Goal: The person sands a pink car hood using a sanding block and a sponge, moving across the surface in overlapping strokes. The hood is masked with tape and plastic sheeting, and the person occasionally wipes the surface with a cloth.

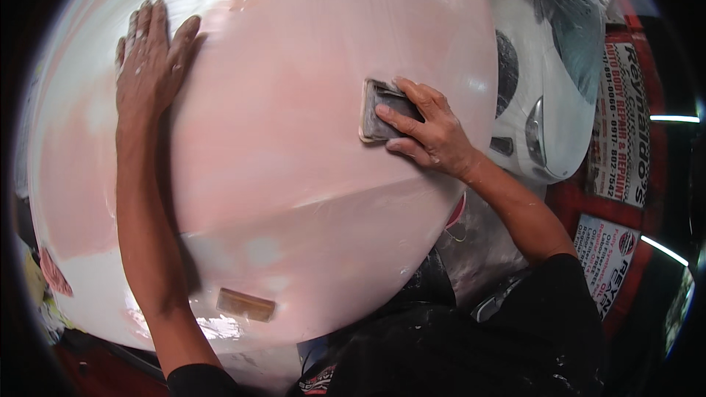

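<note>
A wide car hood (294,140), patchy pink and white and wet in places, fills the space under my arms. My left hand (152,59) lies flat on its far left part, fingers stretched out, with whitish residue on them. On the right side of the hood my right hand (430,125) grips a sanding block (376,109), dark on top with a pale edge, pressed against the surface. Near the hood's front edge, beside my left forearm, rests a small brown rectangular block (245,304); neither hand touches it.
At the right stands a white car (548,125), its windshield covered in greenish plastic sheeting (570,29). Printed signs (621,125) hang on a red surface beyond it. A pinkish cloth (55,272) is at the hood's left edge. The grey floor (485,250) shows below right.
</note>
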Demonstrator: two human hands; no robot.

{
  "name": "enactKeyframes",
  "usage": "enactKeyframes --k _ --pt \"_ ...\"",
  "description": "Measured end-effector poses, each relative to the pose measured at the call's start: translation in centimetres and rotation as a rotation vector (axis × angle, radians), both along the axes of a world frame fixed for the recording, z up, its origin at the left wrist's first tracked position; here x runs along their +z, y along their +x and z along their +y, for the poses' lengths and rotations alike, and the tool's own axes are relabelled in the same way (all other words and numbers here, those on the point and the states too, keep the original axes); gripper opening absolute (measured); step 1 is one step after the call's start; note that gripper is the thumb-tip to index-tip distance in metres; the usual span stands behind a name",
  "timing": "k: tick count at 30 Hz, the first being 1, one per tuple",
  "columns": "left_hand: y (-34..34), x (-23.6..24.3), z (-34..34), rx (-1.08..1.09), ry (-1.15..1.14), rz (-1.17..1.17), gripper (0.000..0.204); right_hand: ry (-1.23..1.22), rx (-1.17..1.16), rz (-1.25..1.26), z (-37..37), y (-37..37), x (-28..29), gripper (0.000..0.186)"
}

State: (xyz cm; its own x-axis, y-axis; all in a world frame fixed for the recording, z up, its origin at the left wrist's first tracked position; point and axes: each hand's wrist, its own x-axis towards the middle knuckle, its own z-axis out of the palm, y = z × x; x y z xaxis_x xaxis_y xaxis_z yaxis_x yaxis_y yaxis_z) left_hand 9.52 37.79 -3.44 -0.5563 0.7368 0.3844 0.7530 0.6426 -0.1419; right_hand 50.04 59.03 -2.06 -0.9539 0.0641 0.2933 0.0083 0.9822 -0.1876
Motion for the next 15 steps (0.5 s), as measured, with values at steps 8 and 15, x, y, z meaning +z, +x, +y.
enactKeyframes --k 8,15 --pt "0.2 0.2 0.8 -0.085 -0.264 0.186 0.052 -0.046 -0.431 0.085 17.3 -9.7 0.6 0.046" --pt "-2.2 -1.2 -0.8 0.002 -0.067 0.036 0.056 -0.067 -0.123 0.010 2.2 6.7 -1.3 0.052"
